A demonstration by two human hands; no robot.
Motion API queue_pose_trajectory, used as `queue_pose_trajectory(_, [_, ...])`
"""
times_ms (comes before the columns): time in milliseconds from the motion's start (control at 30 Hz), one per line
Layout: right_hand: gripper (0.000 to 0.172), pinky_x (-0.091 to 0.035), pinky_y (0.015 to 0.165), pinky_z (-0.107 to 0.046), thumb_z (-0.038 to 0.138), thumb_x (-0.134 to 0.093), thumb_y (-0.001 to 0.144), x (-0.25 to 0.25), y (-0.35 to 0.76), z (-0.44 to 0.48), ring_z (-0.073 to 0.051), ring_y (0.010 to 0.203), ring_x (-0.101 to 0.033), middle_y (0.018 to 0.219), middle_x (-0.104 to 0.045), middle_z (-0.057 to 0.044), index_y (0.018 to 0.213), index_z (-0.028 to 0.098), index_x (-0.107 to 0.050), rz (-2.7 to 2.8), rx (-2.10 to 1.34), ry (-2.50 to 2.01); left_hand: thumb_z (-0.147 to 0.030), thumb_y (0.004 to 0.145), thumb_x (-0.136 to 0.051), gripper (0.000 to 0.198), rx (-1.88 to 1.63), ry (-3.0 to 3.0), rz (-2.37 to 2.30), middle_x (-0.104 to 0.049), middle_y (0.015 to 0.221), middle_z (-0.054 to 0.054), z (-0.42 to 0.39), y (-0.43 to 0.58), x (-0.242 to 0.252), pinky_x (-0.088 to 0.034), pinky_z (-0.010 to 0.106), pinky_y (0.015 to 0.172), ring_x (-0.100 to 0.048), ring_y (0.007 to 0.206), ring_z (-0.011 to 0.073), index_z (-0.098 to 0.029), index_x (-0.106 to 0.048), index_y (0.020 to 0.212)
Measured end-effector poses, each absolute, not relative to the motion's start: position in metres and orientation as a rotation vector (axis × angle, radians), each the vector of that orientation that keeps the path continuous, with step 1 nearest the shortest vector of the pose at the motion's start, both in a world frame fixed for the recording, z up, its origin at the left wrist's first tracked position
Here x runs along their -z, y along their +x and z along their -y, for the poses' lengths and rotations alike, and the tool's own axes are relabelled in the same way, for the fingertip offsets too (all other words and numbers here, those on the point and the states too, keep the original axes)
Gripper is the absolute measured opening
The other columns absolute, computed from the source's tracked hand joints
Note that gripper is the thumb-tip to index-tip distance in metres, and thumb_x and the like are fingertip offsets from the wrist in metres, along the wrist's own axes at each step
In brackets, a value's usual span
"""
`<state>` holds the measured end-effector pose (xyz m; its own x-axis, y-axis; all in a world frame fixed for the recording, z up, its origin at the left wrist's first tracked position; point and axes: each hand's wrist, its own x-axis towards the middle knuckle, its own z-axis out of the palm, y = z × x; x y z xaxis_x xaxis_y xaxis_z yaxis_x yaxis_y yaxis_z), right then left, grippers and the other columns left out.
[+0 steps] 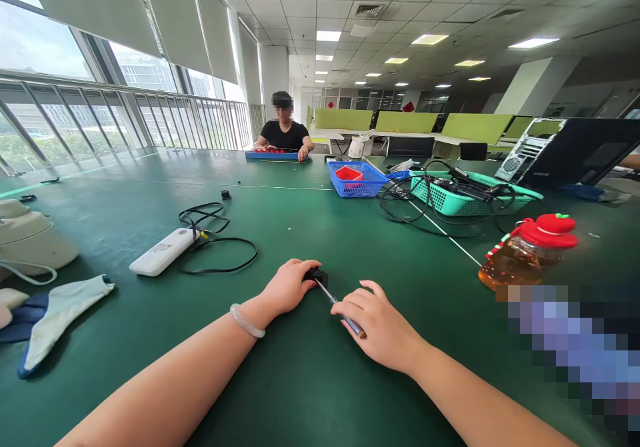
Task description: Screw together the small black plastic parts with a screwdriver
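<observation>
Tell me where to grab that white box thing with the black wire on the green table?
Hold the white box across its narrow middle, coming from above. It lies flat and long, slanting from lower left to upper right, with both long sides free. The black cable trails from its upper-right end, so stay off that end.

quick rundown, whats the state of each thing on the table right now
left hand: closed on the small black part
small black part: pinned on the table
right hand: gripping the screwdriver
screwdriver: tilted, tip at the black part
white remote: lying flat, cable beside it
jar: on its side, red lid on
blue basket: upright, red box inside
teal basket: holds cables
</observation>
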<state>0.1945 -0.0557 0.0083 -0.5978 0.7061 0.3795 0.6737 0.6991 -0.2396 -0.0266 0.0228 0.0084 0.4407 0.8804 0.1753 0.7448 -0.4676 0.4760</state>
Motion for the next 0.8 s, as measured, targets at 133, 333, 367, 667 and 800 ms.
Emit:
queue_pose_trajectory(133, [0.037, -0.03, 0.108, -0.052, 0.005, -0.054, 0.08, -0.0079, 0.1935, 0.0566, -0.018, 0.086, -0.06, 0.092, -0.065, -0.001, 0.107, 0.027, -0.063, 2.549, -0.076, -1.046, -0.018, 0.085, -0.057, 0.042, -0.575, 2.388, -1.381, -0.067, 0.118, 0.008, -0.0222, -0.0257, -0.0094, -0.044, 0.039, 0.105, -0.056, 0.117, 0.024, -0.023, -0.058, 0.127])
queue_pose_trajectory(333, [0.026, -0.03, 0.106, -0.052, 0.013, -0.05, 0.09, -0.0117, 0.1936, 0.0569, -0.018, 0.084, -0.059, 0.088, -0.066, -0.002, 0.108, 0.026, -0.063, 2.519, -0.087, -1.015, -0.019, 0.086, -0.057, 0.04, -0.568, 2.402, -1.379, -0.067, 0.119, 0.007, -0.0228, -0.0253, -0.008, -0.044, 0.041, 0.105, -0.055, 0.118, 0.0244, -0.023, -0.058, 0.126])
queue_pose_trajectory(367, [0.025, -0.03, 0.106, -0.052, 0.013, -0.049, 0.091, -0.0124, 0.1941, 0.057, -0.018, 0.084, -0.059, 0.088, -0.066, -0.001, 0.108, 0.026, -0.062, 2.503, -0.097, -1.019, -0.02, 0.086, -0.057, 0.04, -0.568, 2.407, -1.373, -0.067, 0.119, 0.007, -0.0229, -0.0252, -0.0078, -0.044, 0.041, 0.105, -0.055, 0.119, 0.0247, -0.023, -0.058, 0.126])
queue_pose_trajectory(667, [0.022, -0.029, 0.106, -0.051, 0.012, -0.048, 0.091, -0.0145, 0.1959, 0.0584, -0.017, 0.08, -0.058, 0.085, -0.065, 0.0, 0.105, 0.024, -0.06, 2.457, -0.046, -1.007, -0.024, 0.086, -0.058, 0.042, -0.579, 2.337, -1.426, -0.064, 0.121, 0.01, -0.024, -0.025, -0.0077, -0.043, 0.041, 0.107, -0.055, 0.119, 0.0249, -0.022, -0.057, 0.128])
queue_pose_trajectory(800, [0.023, -0.028, 0.106, -0.051, 0.011, -0.048, 0.09, -0.0141, 0.1952, 0.0587, -0.016, 0.079, -0.058, 0.083, -0.064, 0.0, 0.104, 0.024, -0.06, 2.448, -0.02, -0.997, -0.024, 0.086, -0.058, 0.036, -0.587, 2.331, -1.408, -0.065, 0.118, 0.008, -0.0252, -0.0257, -0.0059, -0.043, 0.041, 0.107, -0.055, 0.119, 0.0248, -0.024, -0.061, 0.122])
